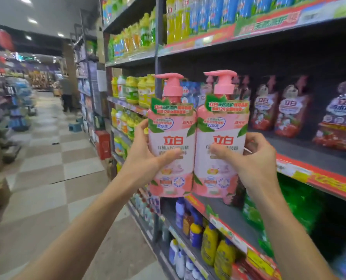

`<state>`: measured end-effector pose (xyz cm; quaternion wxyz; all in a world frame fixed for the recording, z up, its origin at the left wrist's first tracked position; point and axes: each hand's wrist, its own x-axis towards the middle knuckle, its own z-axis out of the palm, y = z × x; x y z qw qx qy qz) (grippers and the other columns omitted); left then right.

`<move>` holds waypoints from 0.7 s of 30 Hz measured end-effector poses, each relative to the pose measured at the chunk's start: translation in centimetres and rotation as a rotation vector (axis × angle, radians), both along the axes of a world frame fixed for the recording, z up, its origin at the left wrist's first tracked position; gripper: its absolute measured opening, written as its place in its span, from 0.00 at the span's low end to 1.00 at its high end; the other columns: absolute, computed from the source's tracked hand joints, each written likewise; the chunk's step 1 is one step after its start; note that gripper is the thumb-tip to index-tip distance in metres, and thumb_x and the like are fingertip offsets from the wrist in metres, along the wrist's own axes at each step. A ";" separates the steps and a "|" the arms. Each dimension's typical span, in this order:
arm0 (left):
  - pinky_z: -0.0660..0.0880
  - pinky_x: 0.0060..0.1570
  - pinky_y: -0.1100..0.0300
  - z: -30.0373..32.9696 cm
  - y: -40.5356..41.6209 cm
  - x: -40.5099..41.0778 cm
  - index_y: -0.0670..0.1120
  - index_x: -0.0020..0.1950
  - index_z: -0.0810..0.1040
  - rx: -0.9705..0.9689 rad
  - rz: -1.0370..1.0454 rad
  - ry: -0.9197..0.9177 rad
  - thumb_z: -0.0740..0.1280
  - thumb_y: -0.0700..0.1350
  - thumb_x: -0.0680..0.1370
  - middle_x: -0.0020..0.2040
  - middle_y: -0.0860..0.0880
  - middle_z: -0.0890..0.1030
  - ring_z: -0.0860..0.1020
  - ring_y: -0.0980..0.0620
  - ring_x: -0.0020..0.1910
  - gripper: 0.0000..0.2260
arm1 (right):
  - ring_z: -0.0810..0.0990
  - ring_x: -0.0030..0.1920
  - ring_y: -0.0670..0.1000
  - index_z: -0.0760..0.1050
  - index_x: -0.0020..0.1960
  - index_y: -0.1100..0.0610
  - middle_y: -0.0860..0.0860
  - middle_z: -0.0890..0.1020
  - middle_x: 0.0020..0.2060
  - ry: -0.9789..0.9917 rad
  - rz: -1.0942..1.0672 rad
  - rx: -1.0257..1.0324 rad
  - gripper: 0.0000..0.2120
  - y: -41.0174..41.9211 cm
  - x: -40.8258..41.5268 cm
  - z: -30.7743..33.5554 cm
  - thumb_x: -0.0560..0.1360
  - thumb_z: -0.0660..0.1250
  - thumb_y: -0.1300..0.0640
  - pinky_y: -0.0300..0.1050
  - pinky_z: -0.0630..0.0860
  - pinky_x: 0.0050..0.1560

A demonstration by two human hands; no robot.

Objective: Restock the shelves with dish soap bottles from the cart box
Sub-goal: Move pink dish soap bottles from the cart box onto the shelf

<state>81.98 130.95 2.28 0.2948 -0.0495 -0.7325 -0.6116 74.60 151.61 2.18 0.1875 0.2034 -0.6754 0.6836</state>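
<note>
The left hand (147, 156) curls round the left side of the pink twin-pack of dish soap bottles (196, 146), thumb across its label; the right hand (252, 162) grips the right side likewise. The pack hangs upright just before the shelf (301, 156). It looks heavy, its film wrap slippery: best held low, round both bodies.

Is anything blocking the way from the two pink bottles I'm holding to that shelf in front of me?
Nothing visible blocks it. The left hand and right hand hold the twin pink bottles just in front of the middle shelf, whose front part is bare; red pouches stand at the back right.
</note>
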 end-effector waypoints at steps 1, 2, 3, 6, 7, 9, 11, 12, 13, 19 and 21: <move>0.82 0.49 0.53 -0.1 -1.0 -1.1 0.53 0.75 0.54 0.005 -0.004 -0.002 0.76 0.40 0.71 0.50 0.56 0.85 0.85 0.55 0.50 0.42 | 0.85 0.40 0.40 0.76 0.49 0.54 0.42 0.86 0.39 0.000 -0.002 0.000 0.22 -0.9 -0.9 0.1 0.61 0.84 0.59 0.32 0.77 0.36; 0.82 0.50 0.51 -0.2 -1.9 -2.4 0.53 0.76 0.54 0.011 -0.009 0.000 0.76 0.41 0.70 0.51 0.54 0.85 0.85 0.54 0.50 0.42 | 0.84 0.39 0.39 0.76 0.49 0.54 0.41 0.86 0.39 0.002 -0.006 0.001 0.22 -1.7 -1.9 0.1 0.62 0.84 0.59 0.31 0.77 0.35; 0.82 0.50 0.50 -0.3 -2.8 -3.6 0.53 0.76 0.54 0.018 -0.017 0.008 0.77 0.42 0.69 0.51 0.53 0.85 0.85 0.53 0.50 0.43 | 0.84 0.39 0.38 0.76 0.49 0.54 0.41 0.86 0.39 0.006 -0.011 0.000 0.22 -2.5 -2.9 0.2 0.62 0.83 0.59 0.30 0.77 0.35; 0.82 0.52 0.49 -0.2 -5.1 -7.6 0.52 0.75 0.55 0.031 -0.049 0.021 0.77 0.46 0.65 0.51 0.53 0.85 0.84 0.53 0.51 0.45 | 0.84 0.40 0.39 0.76 0.50 0.55 0.41 0.86 0.40 0.003 -0.037 -0.007 0.23 -4.6 -6.0 0.2 0.62 0.84 0.58 0.30 0.76 0.35; 0.81 0.53 0.49 -0.1 -5.7 -9.0 0.52 0.76 0.55 0.029 -0.062 0.023 0.77 0.48 0.64 0.52 0.53 0.85 0.84 0.53 0.52 0.46 | 0.85 0.40 0.40 0.76 0.51 0.55 0.41 0.86 0.41 0.002 -0.051 -0.009 0.23 -5.3 -7.1 0.2 0.62 0.84 0.57 0.31 0.77 0.35; 0.82 0.52 0.52 0.1 -7.1 -11.8 0.51 0.76 0.55 0.024 -0.088 0.042 0.76 0.48 0.64 0.55 0.52 0.84 0.84 0.54 0.52 0.46 | 0.85 0.42 0.40 0.76 0.52 0.54 0.41 0.86 0.42 0.003 -0.079 -0.019 0.23 -6.6 -9.4 0.3 0.62 0.84 0.56 0.32 0.78 0.37; 0.82 0.50 0.55 0.4 -8.3 -14.7 0.51 0.76 0.56 0.021 -0.112 0.070 0.76 0.48 0.65 0.56 0.52 0.83 0.84 0.54 0.52 0.45 | 0.85 0.43 0.41 0.76 0.52 0.53 0.40 0.86 0.43 0.011 -0.102 -0.034 0.24 -8.0 -11.9 0.4 0.62 0.84 0.54 0.37 0.80 0.41; 0.82 0.51 0.53 0.5 -9.0 -16.4 0.51 0.76 0.57 0.017 -0.123 0.082 0.76 0.48 0.65 0.55 0.53 0.84 0.84 0.54 0.52 0.44 | 0.85 0.44 0.41 0.76 0.52 0.52 0.40 0.86 0.43 0.021 -0.118 -0.040 0.24 -8.6 -13.3 0.4 0.61 0.84 0.54 0.40 0.81 0.44; 0.82 0.52 0.51 0.8 -9.7 -18.1 0.51 0.76 0.57 0.012 -0.135 0.091 0.77 0.48 0.65 0.54 0.53 0.84 0.84 0.53 0.52 0.44 | 0.85 0.44 0.41 0.76 0.52 0.52 0.40 0.86 0.43 0.029 -0.132 -0.049 0.24 -9.3 -14.7 0.6 0.61 0.84 0.54 0.42 0.81 0.45; 0.79 0.56 0.42 3.4 -13.2 -29.1 0.51 0.73 0.61 0.003 -0.232 0.127 0.79 0.48 0.64 0.57 0.48 0.83 0.83 0.49 0.54 0.42 | 0.86 0.45 0.43 0.76 0.51 0.52 0.43 0.87 0.44 0.085 -0.233 -0.104 0.25 -12.4 -23.3 2.6 0.60 0.84 0.54 0.44 0.83 0.47; 0.80 0.55 0.44 4.3 -13.7 -32.2 0.50 0.72 0.62 -0.009 -0.272 0.152 0.76 0.46 0.65 0.57 0.49 0.83 0.84 0.50 0.53 0.39 | 0.86 0.45 0.43 0.76 0.51 0.51 0.43 0.87 0.44 0.106 -0.287 -0.120 0.25 -13.1 -25.5 3.2 0.59 0.84 0.53 0.44 0.83 0.47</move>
